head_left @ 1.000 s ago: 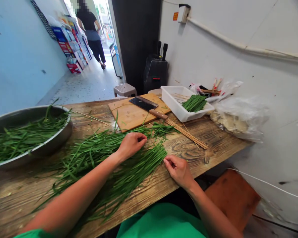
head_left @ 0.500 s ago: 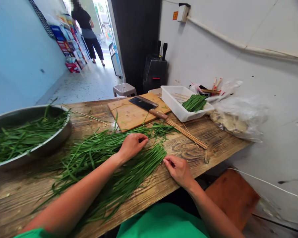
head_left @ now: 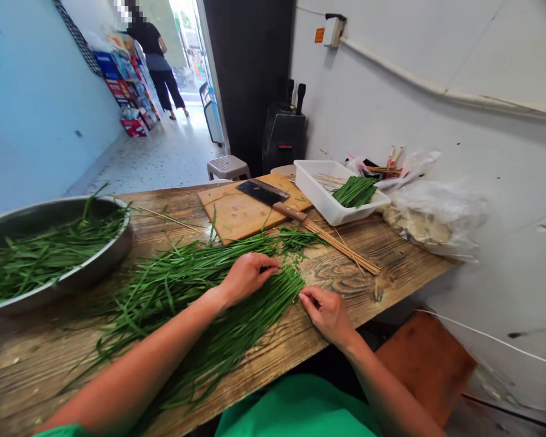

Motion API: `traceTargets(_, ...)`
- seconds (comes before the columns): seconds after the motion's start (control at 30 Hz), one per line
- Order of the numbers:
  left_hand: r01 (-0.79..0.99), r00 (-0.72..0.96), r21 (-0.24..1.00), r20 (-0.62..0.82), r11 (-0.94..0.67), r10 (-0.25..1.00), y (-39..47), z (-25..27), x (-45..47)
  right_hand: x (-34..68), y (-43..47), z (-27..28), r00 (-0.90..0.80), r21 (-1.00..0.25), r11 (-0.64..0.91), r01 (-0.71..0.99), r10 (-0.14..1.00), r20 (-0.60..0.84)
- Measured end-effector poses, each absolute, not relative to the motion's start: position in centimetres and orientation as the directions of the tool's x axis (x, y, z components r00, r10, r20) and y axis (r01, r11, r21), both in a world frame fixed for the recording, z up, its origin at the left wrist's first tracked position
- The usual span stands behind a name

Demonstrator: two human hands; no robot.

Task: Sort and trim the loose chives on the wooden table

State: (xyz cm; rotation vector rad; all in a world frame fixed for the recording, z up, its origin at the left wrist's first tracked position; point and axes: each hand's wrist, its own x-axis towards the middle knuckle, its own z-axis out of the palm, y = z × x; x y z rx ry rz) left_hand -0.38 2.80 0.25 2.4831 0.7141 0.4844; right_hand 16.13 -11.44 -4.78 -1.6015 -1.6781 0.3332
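Long garlic chives point(head_left: 255, 321) lie in a loose bunch on the wooden table, cut ends toward the right. Over their upper side, my left hand point(head_left: 249, 279) is closed in a pinch, its fingertips at the bunch near the cut ends. Beside the lower corner of those ends, my right hand point(head_left: 328, 312) pinches thumb and forefinger together. What sits between the fingertips of either hand is too small to make out. A second heap of chives point(head_left: 182, 267) spreads behind my left forearm, with short cut pieces point(head_left: 295, 238) at its right.
A cleaver point(head_left: 264, 193) rests on a cutting board point(head_left: 222, 221), its handle over thin wooden skewers point(head_left: 346, 247). Behind are a white tray point(head_left: 316, 191) with chives and a plastic bag point(head_left: 432, 212). A metal basin point(head_left: 122, 227) of greens stands left. A person point(head_left: 157, 57) stands by the doorway.
My left hand has shifted slightly right and down, its fingertips now at the near bunch's cut ends. My right hand stays almost in place. The view has tilted a little.
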Motion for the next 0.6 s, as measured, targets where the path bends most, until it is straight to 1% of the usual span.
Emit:
traceTargets(0.07, 0.3, 0.874, 0.521, 0.185, -0.799, 0.449, 2.9, 1.1, -0.7, 16.1, -11.5, -4.7, 0.093, -0.657, 0.17, 0.734, 0.934, 0.346)
traceTargets(0.1, 0.297, 0.882, 0.481, 0.192, -0.825, 0.429, 3.2, 1.7, -0.9, 16.1, -11.5, -4.7, 0.095, -0.658, 0.17, 0.734, 0.933, 0.347)
traceTargets(0.13, 0.335, 0.866, 0.425, 0.213, -0.841, 0.453, 3.6, 2.2, -1.3, 16.1, -11.5, -4.7, 0.098, -0.66, 0.169, 0.732, 0.933, 0.347)
traceTargets(0.17, 0.413, 0.822, 0.356, 0.249, -0.838, 0.511, 4.1, 2.6, -1.6, 16.1, -11.5, -4.7, 0.102, -0.663, 0.167, 0.729, 0.932, 0.347)
traceTargets(0.23, 0.559, 0.744, 0.223, 0.289, -0.799, 0.602, 4.9, 3.1, -2.3, 16.0, -11.5, -4.7, 0.11, -0.665, 0.162, 0.729, 0.931, 0.347)
traceTargets(0.3, 0.634, 0.72, 0.119, 0.272, -0.764, 0.639, 5.4, 2.9, -2.7, 16.0, -11.5, -4.7, 0.111, -0.661, 0.158, 0.734, 0.932, 0.346)
traceTargets(0.37, 0.664, 0.715, 0.057, 0.244, -0.746, 0.655, 5.4, 2.2, -2.7, 16.0, -11.5, -4.7, 0.109, -0.656, 0.156, 0.739, 0.932, 0.345)
traceTargets(0.4, 0.672, 0.711, 0.047, 0.237, -0.739, 0.662, 5.3, 1.9, -2.6, 16.0, -11.5, -4.7, 0.109, -0.654, 0.157, 0.74, 0.932, 0.347)
traceTargets(0.47, 0.682, 0.698, 0.071, 0.235, -0.728, 0.677, 5.1, 1.3, -2.4, 16.0, -11.5, -4.7, 0.112, -0.654, 0.157, 0.74, 0.93, 0.35)
traceTargets(0.6, 0.664, 0.673, 0.21, 0.249, -0.717, 0.696, 4.8, 1.0, -2.0, 16.0, -11.5, -4.7, 0.119, -0.657, 0.158, 0.737, 0.927, 0.356)
